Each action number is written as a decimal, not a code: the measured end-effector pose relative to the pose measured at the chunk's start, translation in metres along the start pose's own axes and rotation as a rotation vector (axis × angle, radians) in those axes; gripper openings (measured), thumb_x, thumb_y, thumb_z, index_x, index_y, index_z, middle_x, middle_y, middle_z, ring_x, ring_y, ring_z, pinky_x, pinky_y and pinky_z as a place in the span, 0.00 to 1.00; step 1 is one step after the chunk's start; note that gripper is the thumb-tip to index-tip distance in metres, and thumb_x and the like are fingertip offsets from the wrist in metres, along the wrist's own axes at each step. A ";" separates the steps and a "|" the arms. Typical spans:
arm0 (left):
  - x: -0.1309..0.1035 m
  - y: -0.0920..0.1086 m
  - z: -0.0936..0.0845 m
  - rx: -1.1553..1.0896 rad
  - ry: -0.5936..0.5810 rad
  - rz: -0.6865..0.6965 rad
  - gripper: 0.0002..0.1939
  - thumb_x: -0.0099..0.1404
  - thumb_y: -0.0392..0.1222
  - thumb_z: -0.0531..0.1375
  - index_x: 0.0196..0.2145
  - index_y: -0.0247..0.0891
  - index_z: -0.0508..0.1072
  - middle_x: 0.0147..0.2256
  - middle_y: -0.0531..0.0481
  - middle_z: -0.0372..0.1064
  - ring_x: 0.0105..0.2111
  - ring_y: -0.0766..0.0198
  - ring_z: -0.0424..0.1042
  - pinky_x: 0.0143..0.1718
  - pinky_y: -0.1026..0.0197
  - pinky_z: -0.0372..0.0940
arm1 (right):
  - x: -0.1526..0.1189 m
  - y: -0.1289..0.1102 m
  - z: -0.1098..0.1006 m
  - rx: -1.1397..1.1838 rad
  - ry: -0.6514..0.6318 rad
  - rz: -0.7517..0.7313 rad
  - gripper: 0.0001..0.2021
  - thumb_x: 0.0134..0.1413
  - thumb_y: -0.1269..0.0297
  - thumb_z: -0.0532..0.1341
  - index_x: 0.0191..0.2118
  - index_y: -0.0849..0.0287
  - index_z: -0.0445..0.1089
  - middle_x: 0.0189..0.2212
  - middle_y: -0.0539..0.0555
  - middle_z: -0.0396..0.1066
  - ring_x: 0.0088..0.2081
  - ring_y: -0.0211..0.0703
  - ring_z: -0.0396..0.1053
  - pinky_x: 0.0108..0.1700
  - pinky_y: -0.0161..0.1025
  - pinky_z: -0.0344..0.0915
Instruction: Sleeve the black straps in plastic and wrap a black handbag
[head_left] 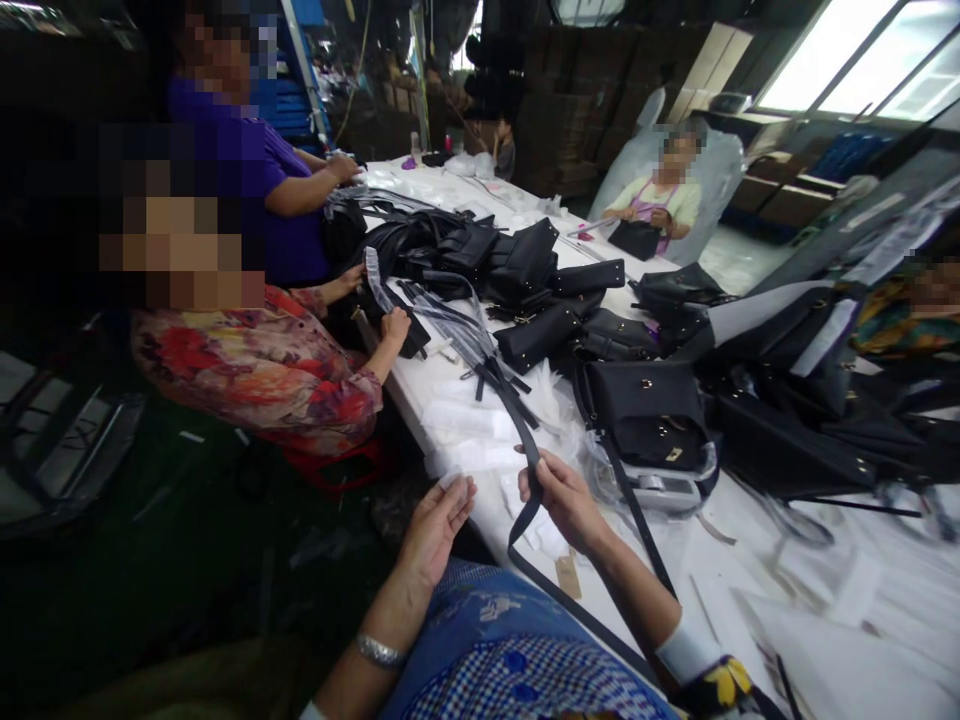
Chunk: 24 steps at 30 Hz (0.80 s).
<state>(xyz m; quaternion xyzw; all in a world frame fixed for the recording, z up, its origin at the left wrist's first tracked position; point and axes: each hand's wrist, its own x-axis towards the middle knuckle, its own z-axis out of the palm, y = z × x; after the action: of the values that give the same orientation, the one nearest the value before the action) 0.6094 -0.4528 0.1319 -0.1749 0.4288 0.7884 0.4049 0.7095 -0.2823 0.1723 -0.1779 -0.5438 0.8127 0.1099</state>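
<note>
My right hand is closed around a long black bag strap. From the hand, the strap runs up the table toward a bundle of wrapped straps, and its other part loops down past my apron. My left hand is at the table's near edge, fingers pinched on a small piece of whitish film; its exact kind is hard to make out. Just right of my right hand, a black handbag with gold-coloured fittings sits on clear plastic. A brown tag lies below that hand.
Piles of black bags cover the middle of the white table, with more bags at right. White wrapping sheets lie in front. A person in a floral top handles a strap at left; others sit or stand around.
</note>
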 end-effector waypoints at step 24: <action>0.000 0.019 0.025 -0.171 0.003 0.059 0.08 0.61 0.35 0.62 0.40 0.37 0.77 0.55 0.45 0.68 0.57 0.58 0.64 0.56 0.58 0.61 | -0.063 0.040 0.018 -0.851 0.101 -0.086 0.17 0.60 0.54 0.58 0.47 0.58 0.74 0.24 0.50 0.75 0.27 0.41 0.72 0.32 0.35 0.67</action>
<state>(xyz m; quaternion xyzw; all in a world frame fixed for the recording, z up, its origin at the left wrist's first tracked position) 0.5960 -0.4384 0.1569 -0.1972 0.3656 0.8334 0.3645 0.7599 -0.3359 0.1522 -0.2241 -0.8315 0.5008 0.0868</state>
